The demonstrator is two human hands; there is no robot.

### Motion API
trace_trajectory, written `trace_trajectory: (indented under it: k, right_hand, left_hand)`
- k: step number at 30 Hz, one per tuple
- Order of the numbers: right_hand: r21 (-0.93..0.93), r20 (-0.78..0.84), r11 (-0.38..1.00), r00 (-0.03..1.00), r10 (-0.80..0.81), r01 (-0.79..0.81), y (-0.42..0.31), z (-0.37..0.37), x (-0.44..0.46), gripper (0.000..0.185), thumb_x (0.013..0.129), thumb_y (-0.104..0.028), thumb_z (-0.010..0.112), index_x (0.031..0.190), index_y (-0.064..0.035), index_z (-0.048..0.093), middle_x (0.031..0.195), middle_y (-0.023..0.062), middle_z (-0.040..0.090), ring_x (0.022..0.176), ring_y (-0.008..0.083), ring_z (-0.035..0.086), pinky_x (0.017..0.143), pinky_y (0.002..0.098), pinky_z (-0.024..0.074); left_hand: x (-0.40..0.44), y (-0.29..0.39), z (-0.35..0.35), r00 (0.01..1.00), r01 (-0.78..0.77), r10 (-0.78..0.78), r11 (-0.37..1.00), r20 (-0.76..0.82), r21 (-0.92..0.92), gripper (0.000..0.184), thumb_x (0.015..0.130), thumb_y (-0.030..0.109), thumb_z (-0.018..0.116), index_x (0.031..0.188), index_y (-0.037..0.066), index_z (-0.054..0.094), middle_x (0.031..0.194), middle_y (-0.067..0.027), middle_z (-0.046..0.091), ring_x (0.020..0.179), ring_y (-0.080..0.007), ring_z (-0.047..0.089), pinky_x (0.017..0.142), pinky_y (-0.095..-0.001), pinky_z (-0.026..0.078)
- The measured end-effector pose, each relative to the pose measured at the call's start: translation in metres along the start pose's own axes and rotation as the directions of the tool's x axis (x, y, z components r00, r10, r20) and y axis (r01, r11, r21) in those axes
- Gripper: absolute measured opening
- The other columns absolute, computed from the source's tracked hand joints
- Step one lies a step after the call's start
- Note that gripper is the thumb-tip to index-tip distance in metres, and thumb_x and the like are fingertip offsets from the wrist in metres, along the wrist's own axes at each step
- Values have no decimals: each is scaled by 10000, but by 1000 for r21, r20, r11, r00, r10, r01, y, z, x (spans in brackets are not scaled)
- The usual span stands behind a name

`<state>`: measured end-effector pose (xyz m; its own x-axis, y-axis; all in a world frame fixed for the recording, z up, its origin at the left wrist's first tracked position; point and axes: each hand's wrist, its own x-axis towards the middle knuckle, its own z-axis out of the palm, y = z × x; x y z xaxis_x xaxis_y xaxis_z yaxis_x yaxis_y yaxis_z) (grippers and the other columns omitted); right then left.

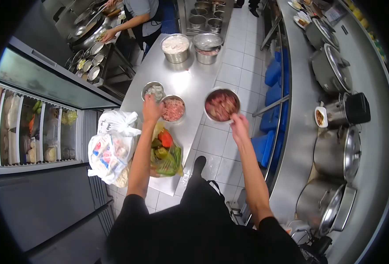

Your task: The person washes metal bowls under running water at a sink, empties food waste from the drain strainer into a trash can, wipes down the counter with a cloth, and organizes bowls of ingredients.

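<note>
My right hand [240, 126] grips the near rim of a round metal bowl [207, 113] and holds it over the floor beside the steel table. Slices of dark red meat [222, 104] fill that bowl. Over on the table, my left hand [151, 109] reaches between two smaller metal bowls, its fingers smeared by motion. Pale greyish pieces [155, 91] lie in the farther one, partly behind the hand. Chopped pink meat [173, 109] fills the nearer one. Whether the left fingers touch either bowl is unclear.
A plastic bag of vegetables [164, 156] and white plastic bags [111, 154] are close to me. Farther along the table [179, 81] stand two larger metal pots [177, 56]. An open fridge [36, 127] is at left, a counter [286, 132] with lidded pots at right. Another person [142, 20] works at the back left.
</note>
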<state>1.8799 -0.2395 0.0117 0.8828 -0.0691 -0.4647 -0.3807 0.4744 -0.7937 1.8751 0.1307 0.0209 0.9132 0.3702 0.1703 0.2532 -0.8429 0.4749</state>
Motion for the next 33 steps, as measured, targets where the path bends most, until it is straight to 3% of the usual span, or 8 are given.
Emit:
trace_trajectory:
  k: [13,17,20,21,22,27,30,33]
  right_hand:
    - [1,207,970,949,237,-243,143,267,185,296,814,-77,709,1051,-5,547,906,72,573,784,160,583,694,269,564]
    - [-346,382,937,905,187,-47,107,239,135,312,925,-268,619,1128,-56,514,947,37,575,862,156,578,754,343,546]
    - [-128,485,990,875,12,57,115,138,82,194,921,-196,616,1071,-92,552,883,19,597,793,145,593,670,321,528]
    - [-65,521,997,853,-10,51,108,98,57,159,916,-172,619,1049,-101,568,851,10,604,766,138,595,660,319,524]
    - [-224,491,934,860,-139,279,77,53,6,130,918,-162,606,1016,-77,597,889,20,631,765,128,604,665,307,519]
    - [-303,-21,944,990,-142,129,12,-193,-204,166,932,-187,593,1010,-45,629,917,41,661,816,125,623,692,294,524]
    - [-207,-462,968,857,-227,145,-16,-312,-358,183,939,-209,580,1032,-59,627,939,44,649,848,128,624,746,294,536]
    - [-1,-788,893,549,-277,450,-6,-400,-508,140,947,-137,534,1040,-63,608,861,33,620,762,116,614,710,275,542]
  left_hand:
    - [9,-21,21,989,81,-81,997,122,6,227,771,142,718,890,-13,603,1046,-220,616,858,-408,630,766,-485,510]
    - [12,-40,36,995,24,-29,998,97,52,311,804,277,698,854,-21,623,817,-250,638,827,-438,616,716,-498,488]
    - [18,-45,30,945,-91,60,992,323,82,436,788,333,738,965,-54,643,864,-240,661,802,-402,628,743,-468,495]
    - [15,-70,45,973,-58,83,991,214,-119,540,820,392,722,1077,-71,615,993,-244,651,888,-383,620,815,-443,499]
    - [9,-56,34,980,-155,143,985,139,76,584,871,437,670,1159,-62,575,1109,-249,614,987,-370,595,879,-416,488]
    - [-56,59,-9,941,-336,334,921,-44,-198,293,928,212,591,1051,-46,655,992,-189,662,899,-316,644,790,-401,537]
    - [-121,128,-9,876,-483,470,861,-113,-163,288,944,196,530,1041,-39,665,981,-168,662,849,-302,637,767,-372,529]
    - [-194,194,-11,857,-493,516,828,17,-268,294,954,201,505,1060,-24,661,1030,-150,645,817,-279,627,763,-354,516]
